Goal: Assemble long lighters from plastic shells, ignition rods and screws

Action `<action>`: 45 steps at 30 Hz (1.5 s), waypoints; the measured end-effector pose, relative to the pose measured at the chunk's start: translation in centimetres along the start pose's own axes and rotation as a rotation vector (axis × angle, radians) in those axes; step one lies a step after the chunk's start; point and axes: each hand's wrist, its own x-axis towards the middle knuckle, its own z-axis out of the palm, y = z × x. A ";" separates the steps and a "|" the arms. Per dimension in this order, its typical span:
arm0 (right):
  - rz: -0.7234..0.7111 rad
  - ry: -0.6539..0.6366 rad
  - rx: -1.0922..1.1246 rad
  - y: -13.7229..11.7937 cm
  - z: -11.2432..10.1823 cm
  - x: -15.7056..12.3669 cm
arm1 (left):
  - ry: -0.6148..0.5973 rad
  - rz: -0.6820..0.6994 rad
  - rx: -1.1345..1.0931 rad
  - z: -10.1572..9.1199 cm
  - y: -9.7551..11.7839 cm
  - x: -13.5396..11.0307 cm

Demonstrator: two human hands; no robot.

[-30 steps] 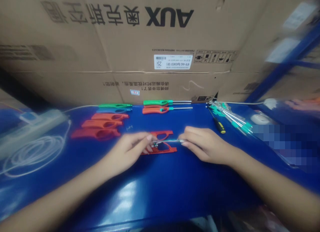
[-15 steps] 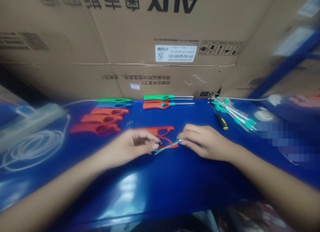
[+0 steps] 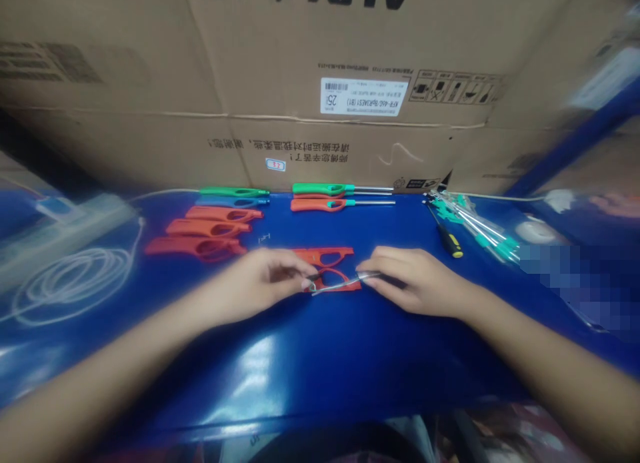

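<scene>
My left hand (image 3: pixel 273 276) is closed in a pinch on a small dark part (image 3: pixel 314 276) with a thin pale loop beside it; the fingers hide most of it. My right hand (image 3: pixel 413 276) grips a thin silvery rod-like piece (image 3: pixel 345 284) that slants down to the left, its tip close to my left fingertips. Behind the fingers, on the table, lie two orange-red lighter handle shells (image 3: pixel 327 255) with oval trigger openings. The nearer one is partly covered by my left hand and the rod.
On the blue table (image 3: pixel 320 363), several handle shells (image 3: pixel 213 228) lie at left. Two lighters (image 3: pixel 320 204) with metal tubes lie at the back. A black-yellow screwdriver (image 3: pixel 453 243) and several metal tubes (image 3: pixel 480 223) lie right. A coiled white cable (image 3: pixel 75 286) is at far left, a cardboard box (image 3: pixel 280 70) behind.
The rod's free tip has risen slightly and sits nearer my left fingertips. Both hands keep their grips. The view has shifted a little.
</scene>
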 end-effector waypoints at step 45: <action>0.182 0.027 0.067 -0.3 -0.2 -0.1 | -0.026 -0.247 -0.228 0.1 -0.2 0.2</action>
